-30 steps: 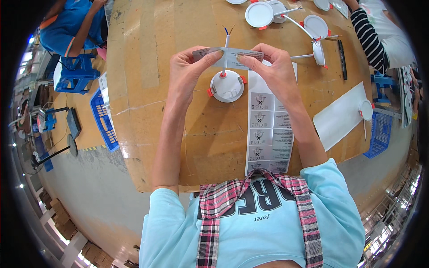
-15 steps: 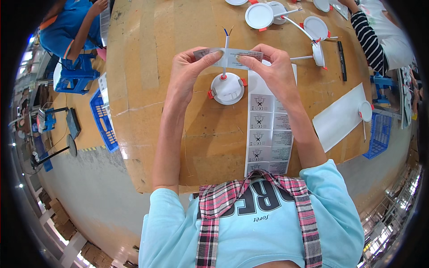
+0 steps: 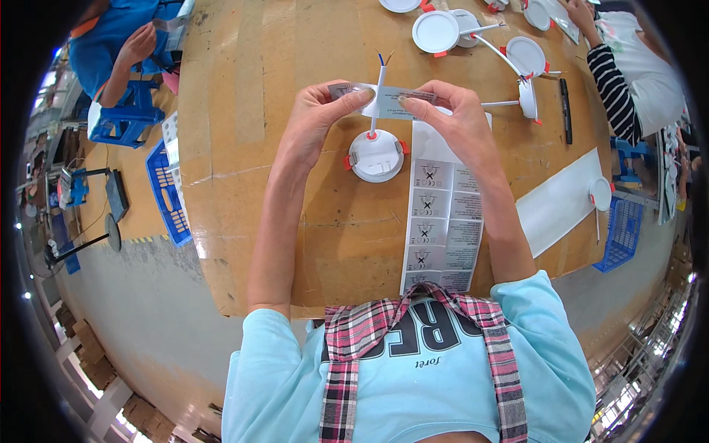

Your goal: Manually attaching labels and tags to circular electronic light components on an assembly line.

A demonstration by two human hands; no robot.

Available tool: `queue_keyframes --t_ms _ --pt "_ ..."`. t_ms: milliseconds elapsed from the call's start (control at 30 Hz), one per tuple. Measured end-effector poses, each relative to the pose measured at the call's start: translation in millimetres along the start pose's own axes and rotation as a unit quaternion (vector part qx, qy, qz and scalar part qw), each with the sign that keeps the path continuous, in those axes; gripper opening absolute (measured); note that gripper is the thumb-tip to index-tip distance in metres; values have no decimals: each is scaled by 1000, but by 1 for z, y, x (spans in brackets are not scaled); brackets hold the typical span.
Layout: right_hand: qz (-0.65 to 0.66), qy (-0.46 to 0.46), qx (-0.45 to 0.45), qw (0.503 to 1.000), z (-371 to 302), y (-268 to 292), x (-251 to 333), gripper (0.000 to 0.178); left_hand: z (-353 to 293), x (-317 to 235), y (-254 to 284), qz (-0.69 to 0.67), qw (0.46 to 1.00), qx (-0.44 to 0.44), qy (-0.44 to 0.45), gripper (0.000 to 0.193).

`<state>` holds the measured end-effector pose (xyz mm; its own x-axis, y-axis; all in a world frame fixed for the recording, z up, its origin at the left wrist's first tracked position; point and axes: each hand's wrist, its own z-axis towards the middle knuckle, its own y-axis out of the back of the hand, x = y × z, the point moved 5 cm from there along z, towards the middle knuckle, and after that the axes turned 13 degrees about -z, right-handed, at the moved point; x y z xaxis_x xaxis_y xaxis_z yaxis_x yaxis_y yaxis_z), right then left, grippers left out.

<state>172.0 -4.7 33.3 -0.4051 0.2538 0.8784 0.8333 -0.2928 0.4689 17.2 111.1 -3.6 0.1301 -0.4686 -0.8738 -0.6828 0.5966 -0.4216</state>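
Observation:
A silvery printed label is stretched sideways between my two hands. My left hand pinches one end of it, thumb on the near face. The other end is in the closed fingers of my right hand. Across the label's middle runs the white cable of a round white downlight, its bare blue and brown wire ends pointing away from me. The downlight rests on the table with its back up and red-tipped spring clips at its sides. Whether the label sticks to the cable, I cannot tell.
Beside my right forearm lies a sheet of labels. Several more downlights stand at the far right, near a black marker. A white sheet lies at the right edge. Co-workers sit at both far corners; blue crates flank the table.
The whole view has shifted slightly. My hands still hold the label across the cable, which now leans a little to the right. The left co-worker's hand has moved lower.

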Motion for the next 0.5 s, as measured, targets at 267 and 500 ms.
queue_keyframes --t_ms 267,500 --pt "34 -4 52 998 3 7 -11 36 0 6 2 -18 999 7 32 21" --pt "-71 106 -17 992 16 1 19 34 1 5 3 -7 999 19 31 22"
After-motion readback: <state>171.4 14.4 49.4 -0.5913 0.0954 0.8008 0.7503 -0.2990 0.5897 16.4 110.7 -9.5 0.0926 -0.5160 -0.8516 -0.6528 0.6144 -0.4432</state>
